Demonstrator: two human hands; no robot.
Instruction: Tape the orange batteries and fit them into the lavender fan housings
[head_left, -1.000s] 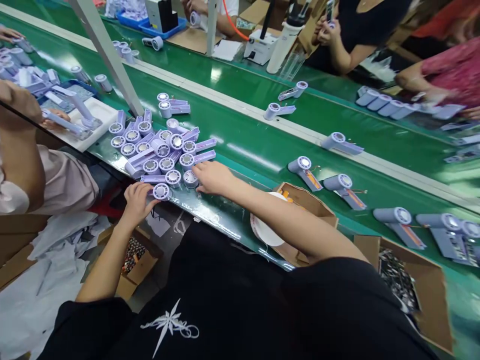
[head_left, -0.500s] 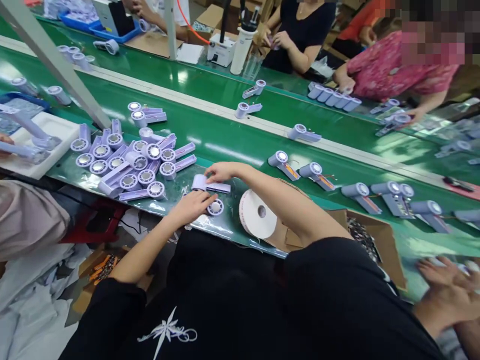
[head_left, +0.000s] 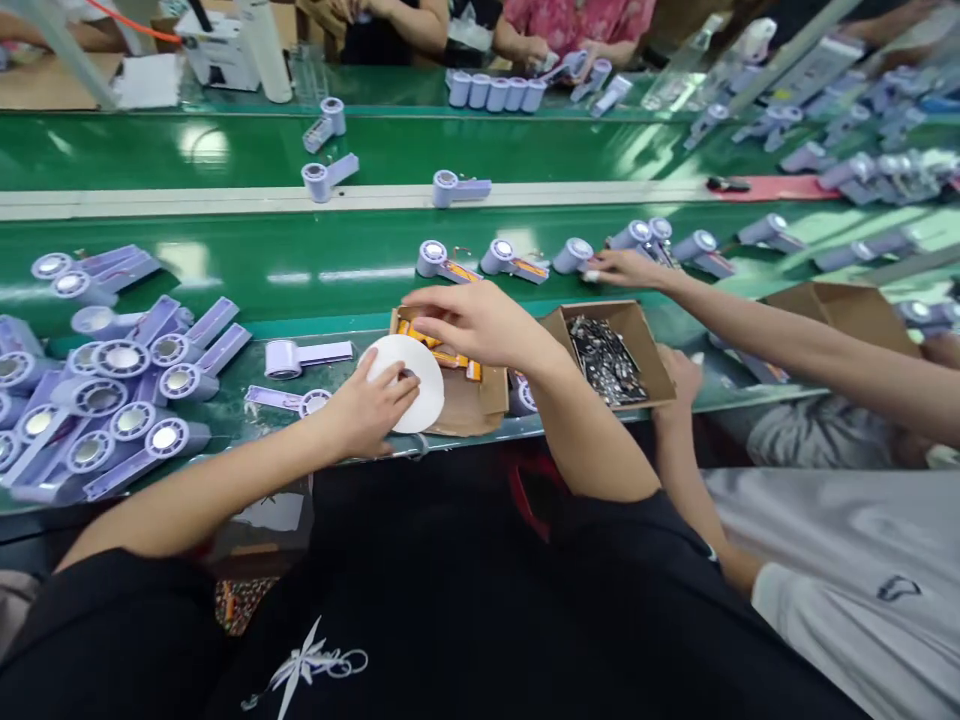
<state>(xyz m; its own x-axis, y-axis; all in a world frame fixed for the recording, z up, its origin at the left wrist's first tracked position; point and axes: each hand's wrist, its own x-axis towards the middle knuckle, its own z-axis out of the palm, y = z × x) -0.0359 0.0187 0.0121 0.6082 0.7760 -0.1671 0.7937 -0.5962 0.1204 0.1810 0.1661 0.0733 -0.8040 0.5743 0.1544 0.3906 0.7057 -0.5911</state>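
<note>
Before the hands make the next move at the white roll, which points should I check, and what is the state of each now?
1. Left hand rests on the white roll: ok.
2. Right hand is over the cardboard box holding orange parts: ok.
3. Right hand holding something: cannot tell.
4. Two purple pieces lie apart from the pile: ok.
5. Co-worker's hand stays clear, on the belt: ok.

Bright overhead light glares in white patches off the green conveyor belt point(head_left: 247, 270) beyond my hands. Above the belt, far parts blur; lines bow toward the frame's edges.
</note>
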